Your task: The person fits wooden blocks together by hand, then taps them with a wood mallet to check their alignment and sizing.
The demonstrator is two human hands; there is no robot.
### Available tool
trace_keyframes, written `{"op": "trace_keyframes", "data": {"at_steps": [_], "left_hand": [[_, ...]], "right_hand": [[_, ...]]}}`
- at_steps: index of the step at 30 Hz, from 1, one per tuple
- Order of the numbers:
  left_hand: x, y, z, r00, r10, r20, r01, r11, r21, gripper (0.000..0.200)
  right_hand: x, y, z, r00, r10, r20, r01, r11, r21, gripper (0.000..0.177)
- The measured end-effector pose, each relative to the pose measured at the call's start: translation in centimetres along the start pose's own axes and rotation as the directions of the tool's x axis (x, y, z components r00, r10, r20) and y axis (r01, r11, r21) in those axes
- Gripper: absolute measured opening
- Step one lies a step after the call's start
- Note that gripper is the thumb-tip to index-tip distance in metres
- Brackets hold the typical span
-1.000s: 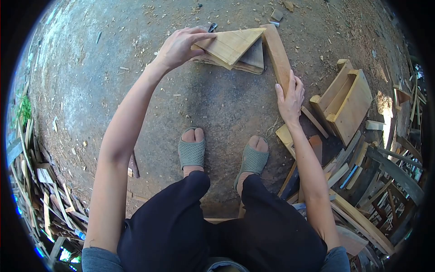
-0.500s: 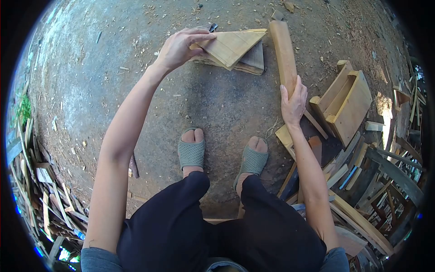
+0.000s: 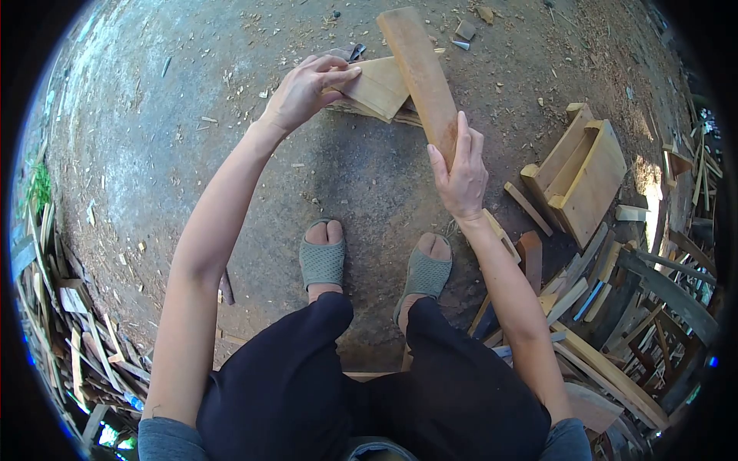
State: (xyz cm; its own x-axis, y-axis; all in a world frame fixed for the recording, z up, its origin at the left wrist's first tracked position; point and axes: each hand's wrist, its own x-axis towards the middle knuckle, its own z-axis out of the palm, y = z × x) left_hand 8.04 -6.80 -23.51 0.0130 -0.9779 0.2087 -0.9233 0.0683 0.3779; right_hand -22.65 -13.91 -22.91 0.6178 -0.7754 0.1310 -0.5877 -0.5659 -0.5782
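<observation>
At the top centre, my left hand [image 3: 301, 94] pinches the left corner of a triangular wooden board [image 3: 378, 86], thumb below and fingers on top. Under it lies a thicker piece of wood [image 3: 409, 117], mostly covered. My right hand [image 3: 463, 173] is wrapped round the near end of a long wooden block [image 3: 421, 73], which slants up and leftward. The block's upper part overlaps the right side of the triangular board in this view. Just beyond my left fingers is a small dark object [image 3: 357, 52], partly hidden.
An open wooden box [image 3: 580, 177] stands to the right, beside a short wooden strip [image 3: 528, 208]. Scrap wood is heaped at the right [image 3: 607, 369] and left [image 3: 84, 330] edges. My slippered feet [image 3: 323, 257] rest on the dirt floor, with a small wood offcut [image 3: 466, 30] beyond.
My right hand has swung the wooden block leftward, from beside the triangular board to across its right side. My left hand keeps its hold at nearly the same spot.
</observation>
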Motion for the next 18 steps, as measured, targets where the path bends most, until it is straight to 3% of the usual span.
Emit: {"op": "trace_keyframes", "data": {"at_steps": [7, 9, 12, 14, 18], "left_hand": [[-0.1, 0.4, -0.7, 1.000, 0.006, 0.024, -0.006, 1.000, 0.007, 0.054], [-0.1, 0.6, -0.9, 0.999, 0.003, 0.038, -0.003, 1.000, -0.006, 0.052], [-0.4, 0.8, -1.5, 0.999, -0.012, 0.044, 0.013, 0.999, -0.030, 0.044], [-0.7, 1.2, -1.7, 0.974, -0.171, 0.149, 0.203, 0.951, -0.234, 0.040], [-0.7, 0.9, -0.2, 0.985, -0.173, 0.025, 0.167, 0.885, -0.434, 0.042]], "right_hand": [[0.3, -0.1, -0.4, 0.998, 0.005, 0.069, 0.000, 0.997, -0.083, 0.072], [0.5, -0.3, -0.7, 0.977, 0.126, 0.172, -0.120, 0.992, -0.046, 0.072], [0.4, 0.3, -0.4, 0.986, 0.093, 0.141, -0.087, 0.995, -0.047, 0.073], [0.2, 1.1, 0.0, 0.993, 0.053, 0.105, -0.045, 0.996, -0.081, 0.075], [0.1, 1.1, 0.0, 0.996, 0.038, 0.077, -0.028, 0.992, -0.119, 0.080]]}}
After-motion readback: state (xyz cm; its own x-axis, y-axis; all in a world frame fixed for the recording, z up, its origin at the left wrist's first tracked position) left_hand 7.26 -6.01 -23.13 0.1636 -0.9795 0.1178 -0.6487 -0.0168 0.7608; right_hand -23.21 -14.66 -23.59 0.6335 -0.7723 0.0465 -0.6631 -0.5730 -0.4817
